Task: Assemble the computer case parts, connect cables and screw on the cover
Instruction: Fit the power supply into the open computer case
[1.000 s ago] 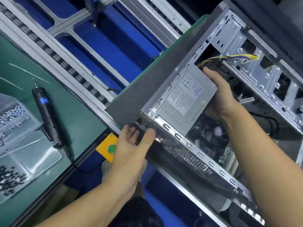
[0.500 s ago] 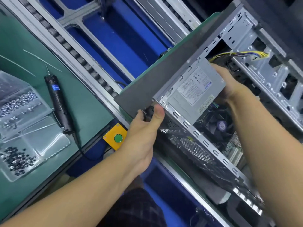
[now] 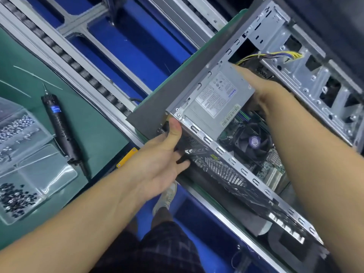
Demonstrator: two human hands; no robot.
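- We see the case point(image 3: 307, 79) lying on its side across the conveyor point(image 3: 82, 69), its open side facing up.
- The PSU point(image 3: 214, 101) sits inside the case, label up, in the rear corner nearest the bench and tight against the rim.
- The left hand point(image 3: 157, 164) pinches that corner from outside. Its thumb lies on the rim by the corner screws, and its fingers point(image 3: 184, 164) reach onto the perforated rear panel.
- The right hand point(image 3: 269, 91) grasps the PSU's inner end. Its fingers curl over the edge and down into the case, where we cannot see their tips.
- A bundle of yellow and dark cables point(image 3: 275, 55) runs from behind the right hand towards the drive bays.
- A black fan point(image 3: 254, 142) sits on the board just beside the PSU.
- On the green bench point(image 3: 94, 119) at left we see a black screwdriver point(image 3: 61, 127). Just beside it is a clear tray point(image 3: 49, 170) with silver and black screws in separate compartments.
- A yellow box point(image 3: 128, 156) shows at the bench edge, partly behind the left wrist.
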